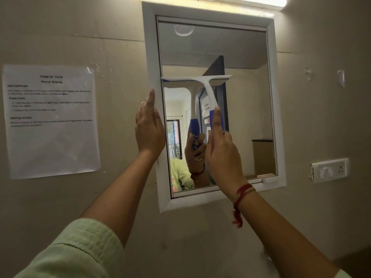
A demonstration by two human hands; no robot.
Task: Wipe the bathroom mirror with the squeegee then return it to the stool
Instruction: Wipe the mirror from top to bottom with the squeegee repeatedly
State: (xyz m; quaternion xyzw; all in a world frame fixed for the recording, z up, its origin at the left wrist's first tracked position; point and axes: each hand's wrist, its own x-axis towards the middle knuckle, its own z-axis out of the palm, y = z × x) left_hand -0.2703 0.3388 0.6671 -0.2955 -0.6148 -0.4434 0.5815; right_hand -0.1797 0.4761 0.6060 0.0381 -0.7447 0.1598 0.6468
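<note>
A wall mirror [247,97] in a white frame [152,57] hangs straight ahead. My right hand [222,155] is shut on the blue grip of a white squeegee [206,85]. Its blade lies level against the glass at about mid height, from the left inner edge towards the middle. My left hand [149,129] rests flat on the left side of the frame, fingers straight and together, holding nothing. The stool is out of view.
A printed task sheet [51,121] is taped to the beige wall on the left. A white switch and socket plate [330,170] sits on the right. A tube light [251,3] runs above the mirror. A small white block [270,179] lies on the mirror's lower ledge.
</note>
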